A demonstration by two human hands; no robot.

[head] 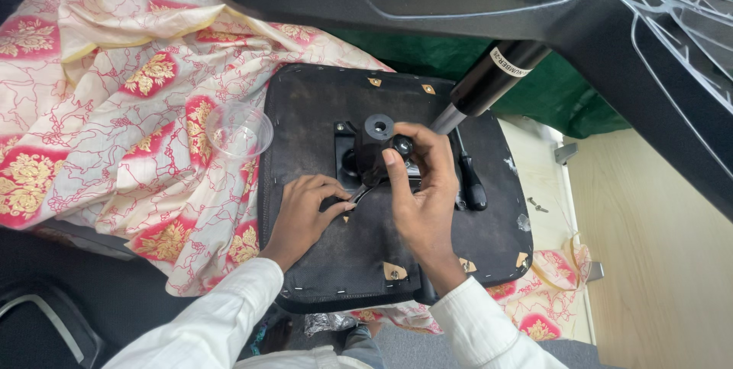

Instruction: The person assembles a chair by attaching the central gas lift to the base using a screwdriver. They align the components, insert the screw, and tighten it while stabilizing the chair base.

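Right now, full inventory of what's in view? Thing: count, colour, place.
seat underside: 1, black, centre, lying on the cloth
tilt mechanism: 1, black, bolted mid-seat
lever: 1, dark, between the hands
screwdriver: 1, black handle, on the seat right of the mechanism
gas cylinder: 1, black with a silver rod, angled down from the top
chair base: 1, black, across the top
plastic cup: 1, clear, on the cloth left of the seat
cloth: 1, cream with red and gold flowers, left
screws: 2 or so, silver, on the pale surface at right
left hand: 1, on the seat, fingertips at the lever
right hand: 1, grip on the mechanism
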